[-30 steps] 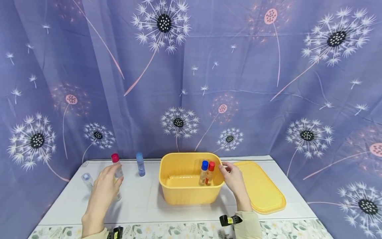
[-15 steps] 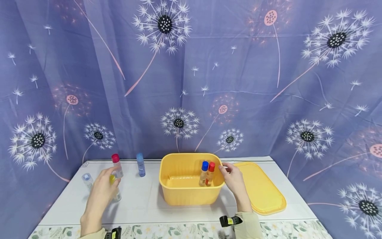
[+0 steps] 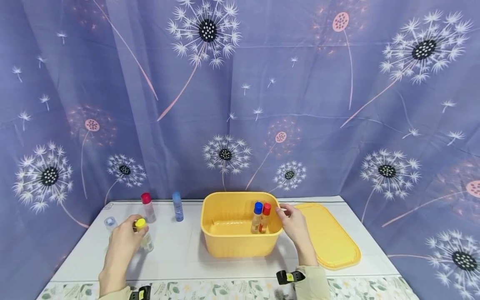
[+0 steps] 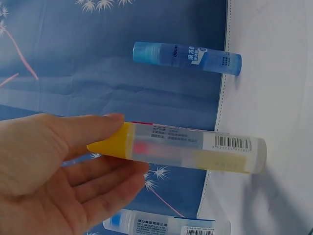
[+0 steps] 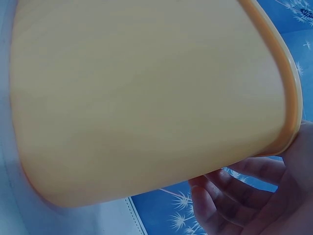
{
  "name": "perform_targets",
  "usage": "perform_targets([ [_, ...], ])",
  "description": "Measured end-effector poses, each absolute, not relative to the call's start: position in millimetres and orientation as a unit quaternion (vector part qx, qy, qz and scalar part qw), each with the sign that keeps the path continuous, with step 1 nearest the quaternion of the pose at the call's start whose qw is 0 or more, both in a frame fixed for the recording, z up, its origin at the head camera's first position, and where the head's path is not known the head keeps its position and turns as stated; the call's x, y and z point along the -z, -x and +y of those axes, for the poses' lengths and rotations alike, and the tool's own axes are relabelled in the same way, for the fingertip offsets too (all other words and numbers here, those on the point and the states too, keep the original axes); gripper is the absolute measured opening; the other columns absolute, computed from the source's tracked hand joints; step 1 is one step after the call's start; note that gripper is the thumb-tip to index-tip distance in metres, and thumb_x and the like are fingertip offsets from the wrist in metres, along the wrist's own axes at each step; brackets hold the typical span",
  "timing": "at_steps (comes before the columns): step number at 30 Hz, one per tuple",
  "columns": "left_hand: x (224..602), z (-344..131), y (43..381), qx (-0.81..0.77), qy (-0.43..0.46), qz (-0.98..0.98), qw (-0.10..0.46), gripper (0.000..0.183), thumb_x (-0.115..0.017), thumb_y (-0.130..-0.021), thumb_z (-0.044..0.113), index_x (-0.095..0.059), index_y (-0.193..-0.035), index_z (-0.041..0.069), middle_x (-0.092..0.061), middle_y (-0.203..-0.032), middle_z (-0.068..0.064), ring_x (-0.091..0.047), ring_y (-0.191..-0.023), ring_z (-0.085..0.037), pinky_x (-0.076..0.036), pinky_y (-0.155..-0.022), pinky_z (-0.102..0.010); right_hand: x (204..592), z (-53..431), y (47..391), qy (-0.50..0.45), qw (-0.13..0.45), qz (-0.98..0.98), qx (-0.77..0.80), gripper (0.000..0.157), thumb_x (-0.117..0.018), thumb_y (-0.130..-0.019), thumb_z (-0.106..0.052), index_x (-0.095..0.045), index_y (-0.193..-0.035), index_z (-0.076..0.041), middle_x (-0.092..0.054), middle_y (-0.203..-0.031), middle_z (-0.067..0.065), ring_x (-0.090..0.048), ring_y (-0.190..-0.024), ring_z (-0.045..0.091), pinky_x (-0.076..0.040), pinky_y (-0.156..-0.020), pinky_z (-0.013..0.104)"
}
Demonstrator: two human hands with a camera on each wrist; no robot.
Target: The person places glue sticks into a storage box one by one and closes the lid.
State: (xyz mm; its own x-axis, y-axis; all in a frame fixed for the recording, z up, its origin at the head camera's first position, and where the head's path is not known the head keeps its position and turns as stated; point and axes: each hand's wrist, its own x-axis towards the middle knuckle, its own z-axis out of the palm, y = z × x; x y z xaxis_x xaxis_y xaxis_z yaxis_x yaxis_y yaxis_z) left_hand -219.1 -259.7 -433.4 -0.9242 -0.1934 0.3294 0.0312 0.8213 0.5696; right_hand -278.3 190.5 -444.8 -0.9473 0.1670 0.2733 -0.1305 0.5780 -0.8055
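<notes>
My left hand (image 3: 123, 237) is at the yellow cap of a clear liquid glue bottle (image 4: 195, 149), thumb on one side and fingers on the other. The bottle stands upright, its base on the white table surface. Past it are a red-capped glue bottle (image 3: 149, 210) and a blue one (image 4: 190, 58); a pale-capped bottle (image 4: 161, 223) is partly behind the hand. My right hand (image 3: 295, 223) holds the right end of the yellow box (image 5: 146, 98) at its rim, its fingertips partly hidden. Inside the box stand a blue-capped bottle (image 3: 256, 221) and a red-capped bottle (image 3: 264, 221).
Flat on the table (image 3: 180, 258) to the right of the box lies its yellow lid (image 3: 330, 237). A blue dandelion-print curtain (image 3: 240, 104) rises behind and at both sides. A flowered cloth strip (image 3: 210, 289) runs along the front edge.
My left hand has come down and slightly left, from above the yellow-capped bottle to around its cap, uncovering the red-capped bottle behind. The right hand and box have kept their place.
</notes>
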Motion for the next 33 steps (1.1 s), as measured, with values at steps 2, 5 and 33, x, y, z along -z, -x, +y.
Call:
perform_targets([
  [2, 433.9, -260.7, 218.7, 0.297, -0.054, -0.934, 0.191, 0.036, -0.070, -0.085, 0.009, -0.059, -0.114, -0.007, -0.065, -0.097, -0.028, -0.061, -0.086, -0.047, -0.044, -0.076, -0.059, 444.5, 190.0, 278.8, 0.008, 0.160, -0.872, -0.463, 0.025, -0.065, -0.095, -0.019, -0.070, -0.113, -0.002, -0.069, -0.088, 0.015, -0.063, -0.077, 0.023, -0.051, -0.065, 0.032],
  [5, 435.0, -261.0, 217.8, 0.299, -0.062, -0.933, 0.192, 0.036, -0.071, -0.085, 0.010, -0.059, -0.113, -0.008, -0.066, -0.093, -0.027, -0.062, -0.082, -0.045, -0.044, -0.073, -0.058, 445.0, 190.2, 278.6, 0.008, 0.158, -0.870, -0.466, 0.025, -0.065, -0.095, -0.019, -0.070, -0.112, -0.002, -0.069, -0.087, 0.016, -0.063, -0.076, 0.023, -0.050, -0.064, 0.032],
  [33, 429.9, -251.6, 214.4, 0.291, -0.057, -0.924, 0.240, 0.028, -0.072, -0.084, 0.004, -0.062, -0.108, -0.007, -0.066, -0.085, -0.022, -0.062, -0.076, -0.040, -0.046, -0.070, -0.056, 442.6, 189.7, 277.7, 0.004, 0.153, -0.868, -0.472, 0.025, -0.065, -0.095, -0.018, -0.070, -0.113, -0.001, -0.069, -0.090, 0.017, -0.065, -0.080, 0.026, -0.052, -0.068, 0.035],
])
